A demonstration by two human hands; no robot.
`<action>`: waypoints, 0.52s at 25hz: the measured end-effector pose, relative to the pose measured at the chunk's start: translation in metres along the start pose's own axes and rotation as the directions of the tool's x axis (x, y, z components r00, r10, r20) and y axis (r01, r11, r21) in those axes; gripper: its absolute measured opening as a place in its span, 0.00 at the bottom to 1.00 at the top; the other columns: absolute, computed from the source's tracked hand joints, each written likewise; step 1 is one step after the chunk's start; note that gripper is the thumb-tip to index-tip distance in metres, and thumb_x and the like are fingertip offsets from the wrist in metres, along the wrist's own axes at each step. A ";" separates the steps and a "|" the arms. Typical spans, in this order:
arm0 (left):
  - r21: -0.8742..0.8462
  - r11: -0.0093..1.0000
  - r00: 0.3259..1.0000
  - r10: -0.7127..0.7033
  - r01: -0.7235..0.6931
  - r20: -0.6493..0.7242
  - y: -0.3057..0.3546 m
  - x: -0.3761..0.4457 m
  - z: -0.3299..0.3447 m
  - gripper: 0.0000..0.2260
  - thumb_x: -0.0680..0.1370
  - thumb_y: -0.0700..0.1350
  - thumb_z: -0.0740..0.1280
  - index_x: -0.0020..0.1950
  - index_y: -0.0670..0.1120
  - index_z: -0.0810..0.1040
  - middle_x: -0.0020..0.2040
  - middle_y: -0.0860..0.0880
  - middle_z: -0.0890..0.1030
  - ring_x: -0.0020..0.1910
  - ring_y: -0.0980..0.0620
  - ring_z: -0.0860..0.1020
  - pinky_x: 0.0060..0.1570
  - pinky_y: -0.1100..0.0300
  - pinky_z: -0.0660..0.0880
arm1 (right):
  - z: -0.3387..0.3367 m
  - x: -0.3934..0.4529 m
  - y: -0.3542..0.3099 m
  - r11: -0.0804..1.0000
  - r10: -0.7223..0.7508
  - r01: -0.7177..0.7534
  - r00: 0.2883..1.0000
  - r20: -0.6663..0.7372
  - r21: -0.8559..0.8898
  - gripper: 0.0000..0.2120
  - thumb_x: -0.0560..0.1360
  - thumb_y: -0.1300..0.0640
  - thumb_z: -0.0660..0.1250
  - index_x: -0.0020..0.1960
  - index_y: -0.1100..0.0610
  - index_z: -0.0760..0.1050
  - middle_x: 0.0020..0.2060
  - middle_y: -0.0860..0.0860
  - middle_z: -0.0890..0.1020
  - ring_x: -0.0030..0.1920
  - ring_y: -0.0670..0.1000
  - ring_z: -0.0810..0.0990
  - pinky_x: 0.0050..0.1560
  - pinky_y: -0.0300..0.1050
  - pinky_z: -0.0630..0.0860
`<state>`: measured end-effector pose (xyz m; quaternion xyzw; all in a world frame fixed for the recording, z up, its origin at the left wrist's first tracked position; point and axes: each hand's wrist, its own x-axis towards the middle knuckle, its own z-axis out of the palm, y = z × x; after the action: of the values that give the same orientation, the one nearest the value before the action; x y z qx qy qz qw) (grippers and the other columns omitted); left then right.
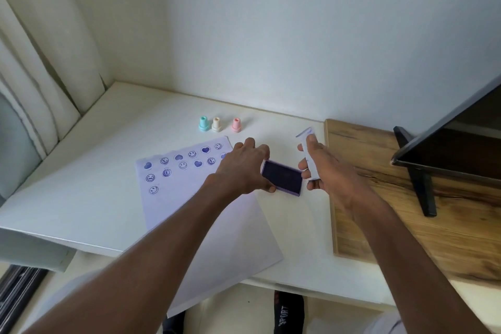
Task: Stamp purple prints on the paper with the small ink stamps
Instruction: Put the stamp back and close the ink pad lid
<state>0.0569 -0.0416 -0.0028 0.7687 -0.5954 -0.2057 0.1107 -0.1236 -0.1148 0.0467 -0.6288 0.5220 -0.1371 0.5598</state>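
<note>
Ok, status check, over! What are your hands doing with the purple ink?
Left hand steadying open ink pad. Right hand holding its lid. Three stamps standing untouched; paper partly printed. Nothing in the way.

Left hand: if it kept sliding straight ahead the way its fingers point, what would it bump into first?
The left hand grips the purple ink pad, fingers pointing away toward the wall. Straight ahead, the pink stamp looks like the first thing met, though depth is hard to judge; it might pass just beside it.

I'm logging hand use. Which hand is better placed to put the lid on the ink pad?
Right: the right hand already holds the lid beside the open ink pad, which the left hand steadies.
</note>
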 end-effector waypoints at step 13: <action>-0.099 0.995 0.997 0.009 -0.002 0.073 -0.010 0.005 -0.010 0.31 0.72 0.45 0.78 0.73 0.52 0.72 0.53 0.50 0.74 0.52 0.50 0.71 0.51 0.55 0.72 | 0.018 0.019 0.010 0.620 -0.358 0.297 0.931 0.074 -0.726 0.35 0.65 0.45 0.82 0.69 0.50 0.76 0.57 0.47 0.77 0.54 0.50 0.77 0.46 0.43 0.71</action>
<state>0.0710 -0.0445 0.0017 0.7526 -0.5902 -0.2630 0.1271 -0.1074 -0.1180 0.0245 -0.8768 0.4308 -0.0430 0.2092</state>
